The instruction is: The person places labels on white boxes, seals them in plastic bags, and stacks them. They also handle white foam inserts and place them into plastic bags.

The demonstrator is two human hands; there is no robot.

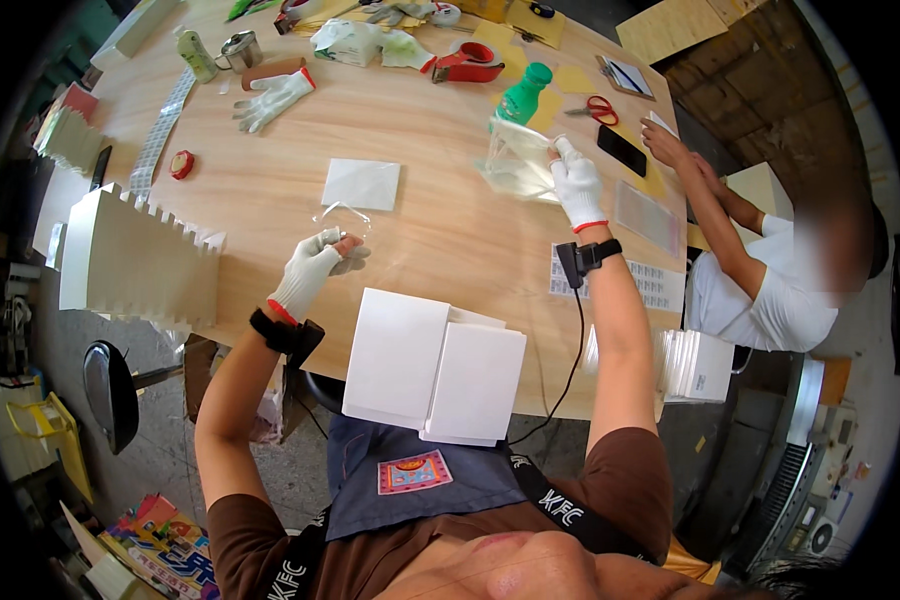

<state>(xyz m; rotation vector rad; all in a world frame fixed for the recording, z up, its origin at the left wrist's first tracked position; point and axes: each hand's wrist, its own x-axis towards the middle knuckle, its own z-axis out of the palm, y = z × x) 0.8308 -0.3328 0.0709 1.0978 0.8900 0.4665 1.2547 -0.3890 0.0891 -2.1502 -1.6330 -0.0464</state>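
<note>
My left hand point(315, 265), in a white glove with a red cuff and a bare fingertip showing, pinches a thin curl of clear plastic film point(348, 208) above the table. Out to the right, my gloved right hand point(577, 184) grips a clear plastic bag point(520, 165), possibly several layered together. A flat white packet point(362, 185) lies on the table beyond my left hand. Close to my body, white boxes point(397, 350) sit side by side at the table's front edge. The green-capped bottle point(523, 92) stands just behind the plastic bag.
Stacked white boxes point(135, 260) stand at left, more point(698, 365) at right. A label sheet point(655, 285), a phone point(622, 150), scissors point(595, 110), a tape dispenser point(468, 63) and a spare glove point(273, 100) lie around. A co-worker point(770, 270) sits at right; a cable point(578, 350) hangs from my right wrist.
</note>
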